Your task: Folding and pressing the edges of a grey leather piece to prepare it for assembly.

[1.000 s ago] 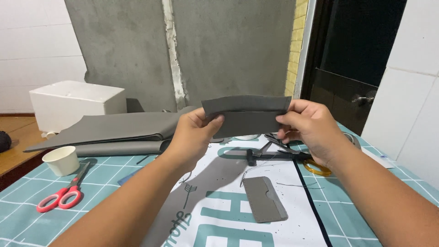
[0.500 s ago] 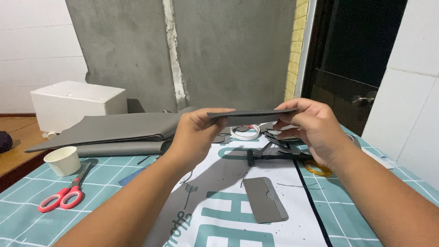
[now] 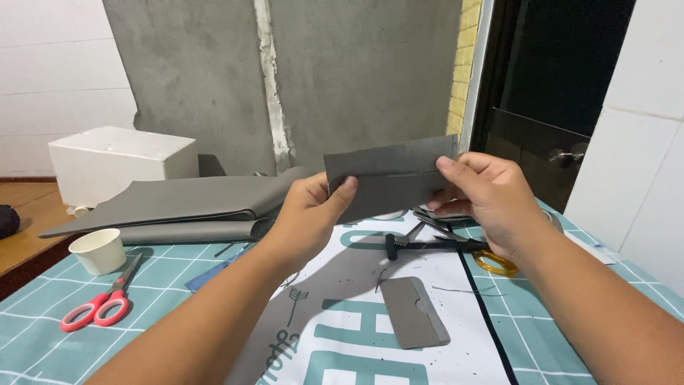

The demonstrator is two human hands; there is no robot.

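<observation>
Currently both hands hold a grey folded sheet [image 3: 388, 177] up above the tabletop [image 3: 43, 335], its long axis running left to right. Left hand [image 3: 310, 214] pinches the left end, thumb in front; right hand [image 3: 484, 192] grips the right end, fingers closed. A smaller grey cut piece [image 3: 413, 311] lies below.

Looks like a home craft workshop. Shown by grey sheets [image 3: 185, 203], scissors [image 3: 100, 303], tools [image 3: 434, 239] on a table [image 3: 43, 342].
</observation>
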